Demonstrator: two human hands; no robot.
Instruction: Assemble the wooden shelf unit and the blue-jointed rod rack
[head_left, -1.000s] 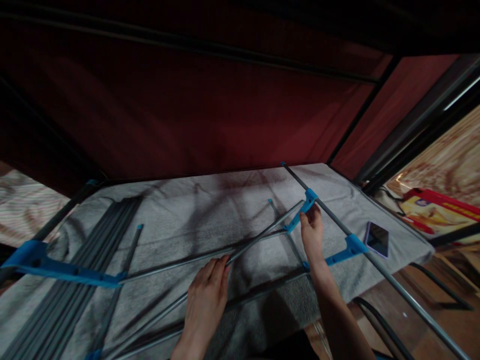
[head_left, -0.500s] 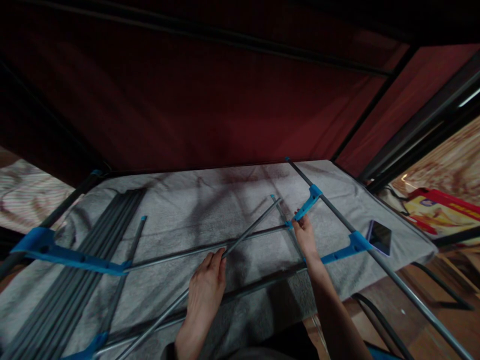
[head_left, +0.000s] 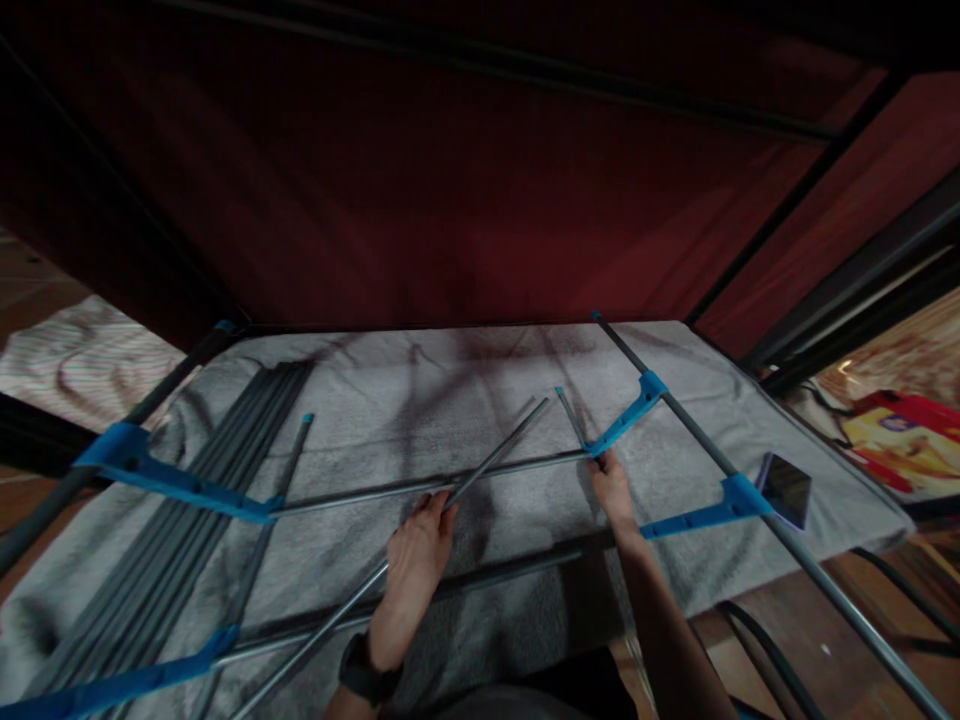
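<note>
Nearest, a black wristband [head_left: 369, 672] circles the left wrist; the left hand [head_left: 421, 545] pinches a loose metal tube [head_left: 499, 450] between thumb and fingers, slanting across a long crossbar [head_left: 390, 494], its far end free. The right hand [head_left: 611, 487] curls its fingers at the inner end of a blue plastic bracket [head_left: 626, 418]; whether they pinch bracket or tube I cannot tell. To the left, a bundle of gray tubes [head_left: 180, 510] lies on a gray blanket [head_left: 480, 390]; at right, a phone [head_left: 785, 490] sits beside a side pole [head_left: 694, 425]. Beyond hangs red fabric [head_left: 465, 240].
</note>
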